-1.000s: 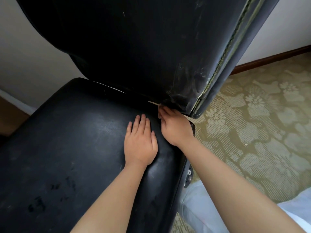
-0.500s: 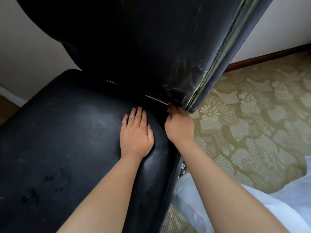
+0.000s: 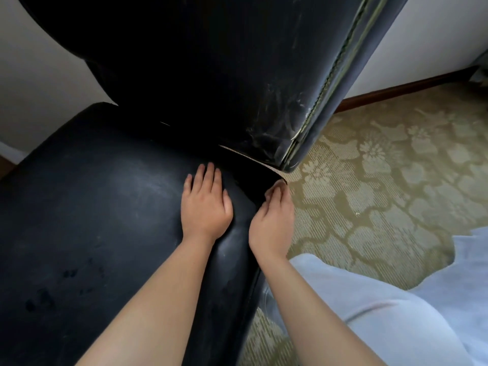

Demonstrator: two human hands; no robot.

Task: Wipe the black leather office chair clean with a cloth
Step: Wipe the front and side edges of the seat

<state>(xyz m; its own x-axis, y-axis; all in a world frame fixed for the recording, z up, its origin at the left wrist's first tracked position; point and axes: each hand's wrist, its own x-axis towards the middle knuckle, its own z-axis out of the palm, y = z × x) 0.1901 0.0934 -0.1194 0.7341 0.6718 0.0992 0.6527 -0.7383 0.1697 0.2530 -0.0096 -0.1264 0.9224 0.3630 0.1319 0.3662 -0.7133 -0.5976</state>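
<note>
Two bare hands work at the black leather chair, whose seat (image 3: 92, 207) fills the lower left and whose backrest (image 3: 224, 75) is cut off by the top edge. Left hand (image 3: 206, 204) lies flat on the seat near the rear crease, fingers straight and close together. Right hand (image 3: 273, 220) sits at the seat's right edge, fingertips (image 3: 276, 190) curled and pinching the end of a thin pale strip (image 3: 248, 157) that runs into the dark gap under the backrest; what the strip is cannot be told, and most of it is hidden. Patterned carpet (image 3: 383, 180) lies to the right
</note>
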